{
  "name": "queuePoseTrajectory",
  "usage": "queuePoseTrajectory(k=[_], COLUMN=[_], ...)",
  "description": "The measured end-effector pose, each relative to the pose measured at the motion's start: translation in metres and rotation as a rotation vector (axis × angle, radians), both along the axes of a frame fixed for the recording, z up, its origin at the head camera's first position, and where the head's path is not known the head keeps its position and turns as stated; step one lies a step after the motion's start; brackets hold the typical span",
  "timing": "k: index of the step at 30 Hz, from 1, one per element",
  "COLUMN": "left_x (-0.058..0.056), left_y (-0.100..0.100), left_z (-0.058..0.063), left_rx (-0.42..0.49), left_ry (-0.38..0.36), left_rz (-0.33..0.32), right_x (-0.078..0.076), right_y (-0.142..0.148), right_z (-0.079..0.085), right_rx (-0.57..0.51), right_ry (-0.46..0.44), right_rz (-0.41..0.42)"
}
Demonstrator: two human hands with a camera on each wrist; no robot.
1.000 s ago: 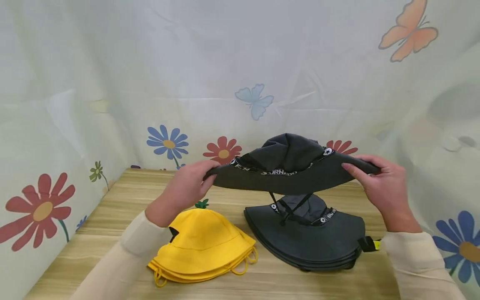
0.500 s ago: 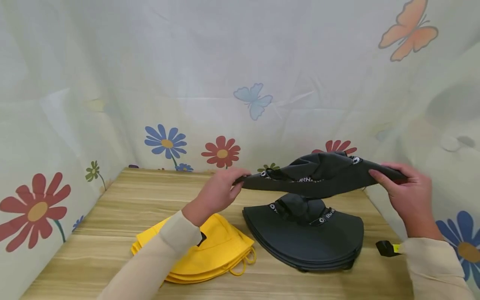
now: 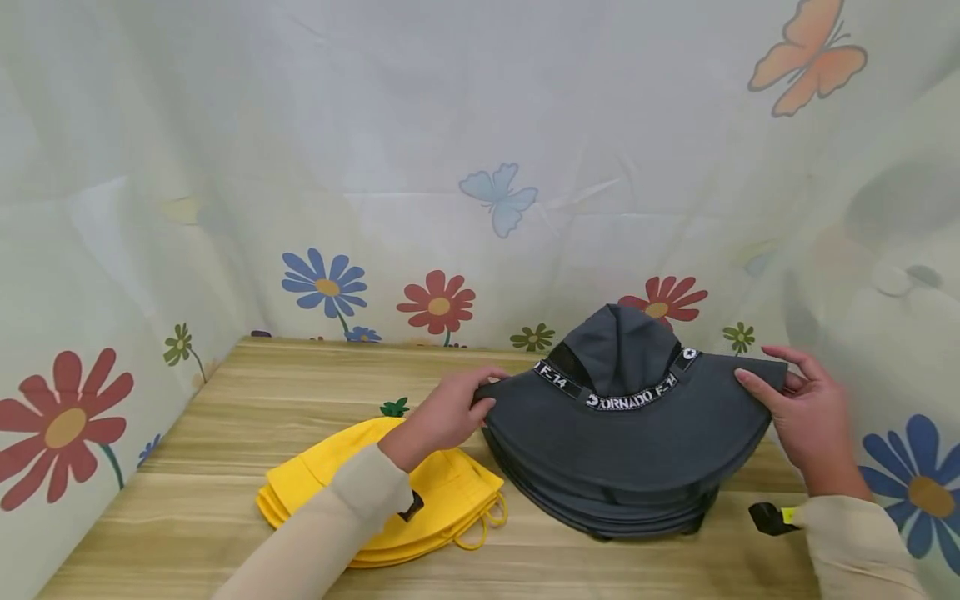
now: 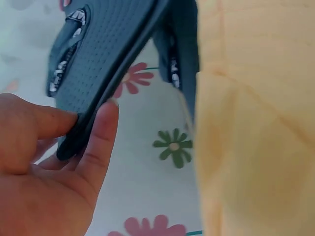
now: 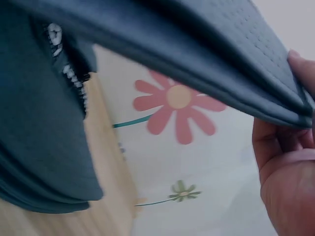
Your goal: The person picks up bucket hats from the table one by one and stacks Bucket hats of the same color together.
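A dark grey bucket hat [image 3: 622,442] with a lettered band hangs between both hands, its crown up and brim tilted toward me. My left hand [image 3: 450,408] pinches the left end of the brim between thumb and fingers. At the right end, my right hand [image 3: 813,417] pinches the brim the same way. Right under it lies a pile of like grey hats [image 3: 600,512], mostly covered by the held one; in the right wrist view the pile [image 5: 44,123] shows apart from the held brim [image 5: 197,69]. The left wrist view shows my fingers on the folded brim edge [image 4: 103,73].
Stacked yellow hats [image 3: 330,467] with cord loops lie left of the grey pile, partly behind my left forearm. A green leaf-shaped piece [image 3: 394,407] sticks up behind them. A black strap with a yellow tag [image 3: 772,518] hangs by the right cuff. A floral curtain encloses the wooden table [image 3: 187,500].
The held grey hat has moved right, then down over the grey pile, and its brim has tilted to show its top. Both hands have kept their grip.
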State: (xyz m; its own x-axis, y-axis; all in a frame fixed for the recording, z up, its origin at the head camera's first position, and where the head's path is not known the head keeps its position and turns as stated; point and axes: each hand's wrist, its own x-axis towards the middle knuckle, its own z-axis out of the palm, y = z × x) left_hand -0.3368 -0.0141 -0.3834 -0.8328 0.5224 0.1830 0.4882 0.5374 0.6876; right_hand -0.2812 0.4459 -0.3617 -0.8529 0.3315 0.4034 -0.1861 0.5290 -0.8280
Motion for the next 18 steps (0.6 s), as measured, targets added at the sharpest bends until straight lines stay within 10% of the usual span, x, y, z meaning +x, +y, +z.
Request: queuePoseTrajectory(k=[8, 18], left_x=[-0.017, -0.021], left_y=[0.009, 0.022], left_z=[-0.013, -0.030], left_rx=[0.015, -0.298], left_ry=[-0.143, -0.062], left_rz=[0.027, 0.022], right_x=[-0.021, -0.031], right_y=[0.008, 0.015], right_z=[-0.032, -0.066], right_rx=[-0.172, 0.124], right_ry=[-0.193, -0.347], right_rz=[0.036, -0.066])
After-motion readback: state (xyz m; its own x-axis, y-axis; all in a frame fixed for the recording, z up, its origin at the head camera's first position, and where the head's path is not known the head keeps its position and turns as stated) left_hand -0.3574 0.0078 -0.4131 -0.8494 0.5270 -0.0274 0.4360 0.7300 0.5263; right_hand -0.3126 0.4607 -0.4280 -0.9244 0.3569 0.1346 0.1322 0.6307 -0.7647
